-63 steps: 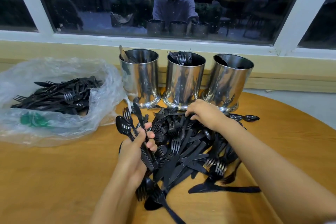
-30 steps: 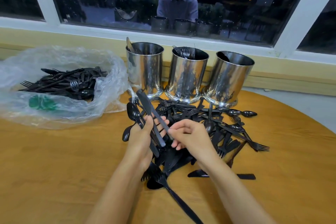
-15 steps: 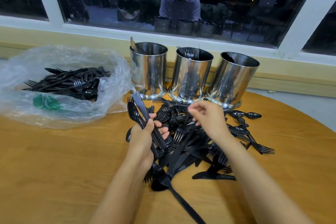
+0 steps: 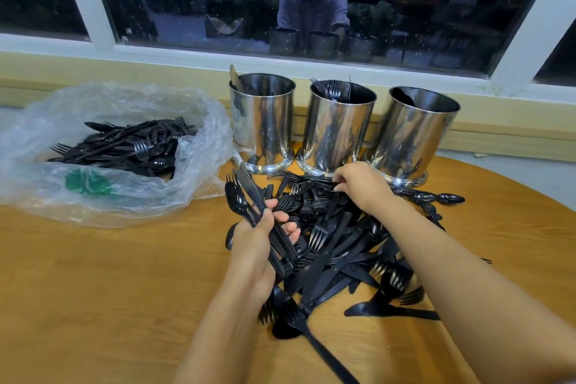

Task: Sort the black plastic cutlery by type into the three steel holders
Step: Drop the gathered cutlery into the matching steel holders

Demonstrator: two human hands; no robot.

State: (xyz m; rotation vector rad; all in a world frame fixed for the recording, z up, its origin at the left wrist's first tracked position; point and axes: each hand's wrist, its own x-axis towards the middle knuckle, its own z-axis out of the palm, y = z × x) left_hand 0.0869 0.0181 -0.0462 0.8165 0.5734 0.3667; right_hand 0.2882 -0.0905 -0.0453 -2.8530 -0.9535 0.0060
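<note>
A pile of black plastic cutlery [image 4: 336, 246] lies on the wooden table in front of three steel holders. The left holder [image 4: 263, 121] shows a knife tip, the middle holder [image 4: 338, 125] holds forks, and the right holder [image 4: 411, 134] shows a dark piece inside. My left hand [image 4: 258, 243] grips a bunch of cutlery [image 4: 246, 196] with a spoon, a knife and a fork sticking up. My right hand [image 4: 361, 184] reaches into the far edge of the pile, its fingertips curled on a piece there.
A clear plastic bag [image 4: 103, 150] with more black cutlery and a green mark lies at the left. A few spoons [image 4: 436, 196] lie to the right of the pile. A window sill and dark window run behind the holders.
My right hand left the bunch in my left hand and moved forward to the far edge of the pile near the holders. My left hand keeps its bunch.
</note>
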